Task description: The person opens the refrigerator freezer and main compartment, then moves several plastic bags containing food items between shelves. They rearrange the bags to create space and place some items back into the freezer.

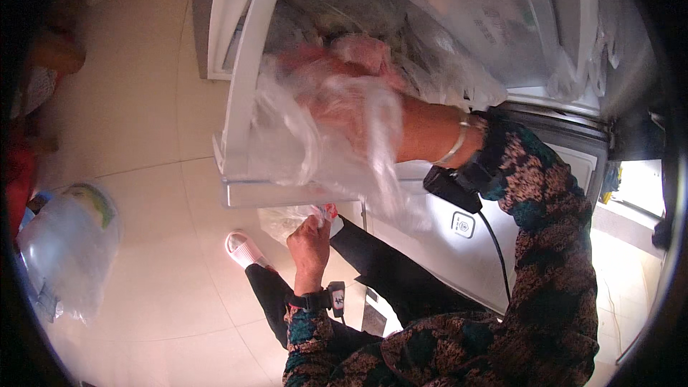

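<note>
An open, translucent freezer drawer [240, 86] holds crumpled clear plastic bags [287, 143] and pinkish packages [362, 54]. My right hand [337, 111] reaches into it from the right, over the drawer's near edge. Loose clear plastic drapes over this hand, and motion smears its fingers, so I cannot see whether they grip anything. Below the drawer's front corner, my left hand [309, 244] is closed in a pinch on the top of a clear plastic bag [283, 218] with a red patch beside the fingers. That bag hangs partly behind the hand.
More filmy bags and a drawer wall [530, 14] rise at the upper right. A white fridge panel [444, 233] stands below the drawer. My foot in a pink slipper [244, 249] is on the tiled floor [158, 244]. A large clear bag [72, 244] lies at left.
</note>
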{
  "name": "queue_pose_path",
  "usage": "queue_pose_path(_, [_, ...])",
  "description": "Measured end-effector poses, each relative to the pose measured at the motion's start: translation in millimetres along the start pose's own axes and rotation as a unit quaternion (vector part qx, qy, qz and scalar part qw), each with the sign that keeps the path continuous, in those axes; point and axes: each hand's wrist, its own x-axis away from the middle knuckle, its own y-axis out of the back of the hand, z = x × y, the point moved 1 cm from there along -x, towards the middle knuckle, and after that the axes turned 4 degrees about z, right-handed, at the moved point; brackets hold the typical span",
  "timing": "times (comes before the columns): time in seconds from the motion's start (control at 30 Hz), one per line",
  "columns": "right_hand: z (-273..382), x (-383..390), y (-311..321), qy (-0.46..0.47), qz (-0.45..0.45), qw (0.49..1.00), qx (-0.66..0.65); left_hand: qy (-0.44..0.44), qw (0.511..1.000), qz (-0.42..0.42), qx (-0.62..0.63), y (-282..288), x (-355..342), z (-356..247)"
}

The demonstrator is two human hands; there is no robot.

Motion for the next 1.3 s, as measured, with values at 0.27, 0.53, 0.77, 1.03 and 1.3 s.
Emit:
queue_pose_path(0.27, [-21, 29, -3, -0.242, 0.133, 0.924, -0.265, 0.022, 0.999, 0.003, 0.029, 0, -3, -4])
queue_pose_path(0.53, [-23, 116, 18, -0.398, -0.152, 0.752, -0.503, 0.002, 1.000, 0.022, 0.015, -4, -1, -2])
queue_pose_path(0.77, [-67, 181, 25, -0.395, -0.220, 0.689, -0.567, -0.002, 1.000, 0.025, 0.016, -7, 2, 0])
queue_pose_path(1.03, [-77, 229, 29, -0.426, -0.127, 0.843, -0.304, -0.017, 0.999, 0.009, 0.038, -12, 4, 3])
queue_pose_path(1.3, [-1, 99, 29, -0.191, 0.220, 0.942, 0.167, -0.005, 0.999, 0.014, 0.047, -15, 8, 5])
